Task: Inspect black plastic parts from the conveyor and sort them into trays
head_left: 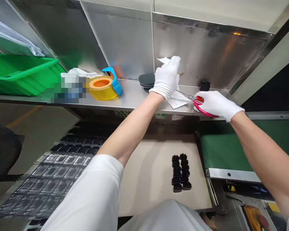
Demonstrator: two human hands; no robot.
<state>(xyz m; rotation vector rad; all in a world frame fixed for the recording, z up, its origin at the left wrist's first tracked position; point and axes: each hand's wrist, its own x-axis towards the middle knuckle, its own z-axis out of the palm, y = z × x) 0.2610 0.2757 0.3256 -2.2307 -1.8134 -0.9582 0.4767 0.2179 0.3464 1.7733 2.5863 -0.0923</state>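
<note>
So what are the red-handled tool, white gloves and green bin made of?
Red-handled tool: shiny metal front, going by its gleam; smooth grips, probably plastic or rubber.
White gloves: matte, knitted-looking fabric, perhaps cotton or nylon, judging by the ribbed cuff.
Green bin: likely moulded plastic, semi-glossy, with uniform colour.

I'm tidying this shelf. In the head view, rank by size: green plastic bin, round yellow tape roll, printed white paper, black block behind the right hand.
Green bin, cut off
Tape roll
Printed paper, partly covered
Black block
</note>
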